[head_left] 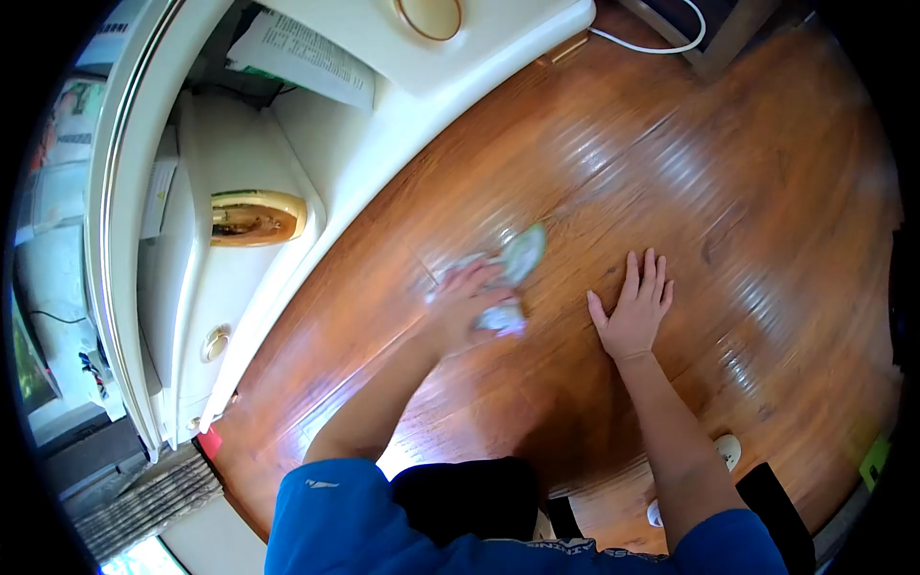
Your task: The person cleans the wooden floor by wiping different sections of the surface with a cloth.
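Note:
Below me and to the left, my left hand [458, 305] presses a crumpled light-coloured cloth [522, 254] against the brown wooden floor [565, 383]. The fingers are bent over the cloth and blurred by motion. Part of the cloth spreads out beyond the fingertips, and some of it bunches beside the palm. To the right, my right hand [637, 307] lies flat on the floorboards with its fingers stretched and the thumb apart. Nothing is held in it.
A white cabinet [345, 182] with gold-coloured handles runs along the left, papers [302, 57] on its open shelf. A white cable [661, 48] lies near dark furniture legs [733, 38] at the top right. Something green [872, 462] stands at the right edge.

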### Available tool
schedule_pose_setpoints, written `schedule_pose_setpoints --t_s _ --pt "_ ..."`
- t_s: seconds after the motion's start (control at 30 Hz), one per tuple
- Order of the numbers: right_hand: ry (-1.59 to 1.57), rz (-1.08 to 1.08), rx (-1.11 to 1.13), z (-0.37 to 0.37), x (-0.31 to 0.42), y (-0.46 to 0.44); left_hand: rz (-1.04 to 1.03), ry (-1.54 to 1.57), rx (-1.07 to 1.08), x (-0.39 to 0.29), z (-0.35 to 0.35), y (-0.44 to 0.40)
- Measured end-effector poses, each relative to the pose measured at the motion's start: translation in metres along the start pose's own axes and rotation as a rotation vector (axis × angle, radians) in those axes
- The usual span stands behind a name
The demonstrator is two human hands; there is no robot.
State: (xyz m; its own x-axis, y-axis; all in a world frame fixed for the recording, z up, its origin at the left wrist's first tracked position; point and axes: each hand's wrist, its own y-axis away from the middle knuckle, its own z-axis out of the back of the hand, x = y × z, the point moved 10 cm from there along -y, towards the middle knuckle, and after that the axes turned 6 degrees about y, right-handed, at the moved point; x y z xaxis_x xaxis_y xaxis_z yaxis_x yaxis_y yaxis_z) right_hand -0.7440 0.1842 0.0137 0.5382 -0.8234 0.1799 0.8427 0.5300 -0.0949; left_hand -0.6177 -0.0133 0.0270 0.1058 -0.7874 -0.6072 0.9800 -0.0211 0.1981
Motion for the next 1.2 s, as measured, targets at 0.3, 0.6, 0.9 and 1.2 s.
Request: schedule_pose_setpoints --t_s 0.3,0.6,0.9,1.2 --pt "0.097 0.027 0.007 -0.002 0.006 0.001 0.427 -0.197 -0.5 0.083 0.035 0.061" --pt "-0.211 0.014 0.035 0.015 -0.015 -0.037 0.171 -0.021 -0.307 0.013 0.012 -0.031" --pt "0.091 0.047 0.019 -0.018 0.05 -0.11 0.091 0.118 -0.069 -0.018 -0.031 0.019" --pt "-0.286 0.163 -0.011 -0.02 0.012 -0.08 0.034 0.098 -0.066 -0.015 -0.034 0.017"
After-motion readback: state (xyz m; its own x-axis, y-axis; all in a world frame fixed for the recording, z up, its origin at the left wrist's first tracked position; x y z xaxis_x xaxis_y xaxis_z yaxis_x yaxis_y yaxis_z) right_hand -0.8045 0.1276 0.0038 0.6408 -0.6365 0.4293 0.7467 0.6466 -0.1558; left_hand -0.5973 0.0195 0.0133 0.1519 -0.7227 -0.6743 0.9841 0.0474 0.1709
